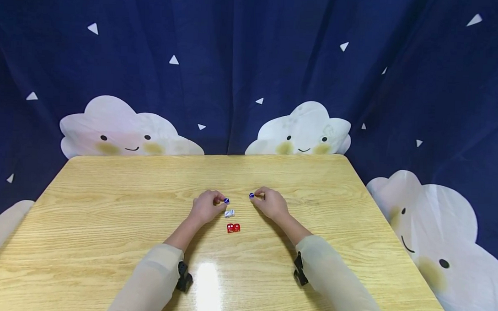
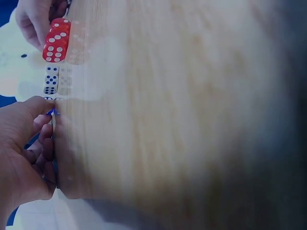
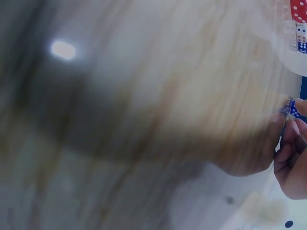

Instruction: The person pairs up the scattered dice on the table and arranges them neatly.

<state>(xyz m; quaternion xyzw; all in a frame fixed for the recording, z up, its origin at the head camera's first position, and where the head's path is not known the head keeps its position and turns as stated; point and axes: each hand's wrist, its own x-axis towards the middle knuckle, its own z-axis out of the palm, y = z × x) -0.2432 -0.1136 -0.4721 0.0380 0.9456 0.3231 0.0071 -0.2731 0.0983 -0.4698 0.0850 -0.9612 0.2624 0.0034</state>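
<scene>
My left hand (image 1: 206, 206) pinches a blue die (image 1: 227, 201) between thumb and fingers at the tabletop, just behind the white dice. To its right, my right hand (image 1: 273, 205) pinches a second blue die (image 1: 251, 196), apart from the first. Two white dice (image 1: 229, 213) sit side by side, and two red dice (image 1: 233, 228) form a pair nearer to me. In the left wrist view the left fingers mostly cover their blue die, beyond which the white dice (image 2: 51, 79) and red dice (image 2: 56, 40) line up. The right wrist view shows the blue die (image 3: 294, 109) at the right fingertips.
A wood-grain table (image 1: 126, 242) carries the dice, with a bright light reflection near its front. Behind and beside it hangs a dark blue curtain (image 1: 269, 46) printed with smiling clouds and white triangles. Black wrist devices (image 1: 184, 277) sit at both sleeves.
</scene>
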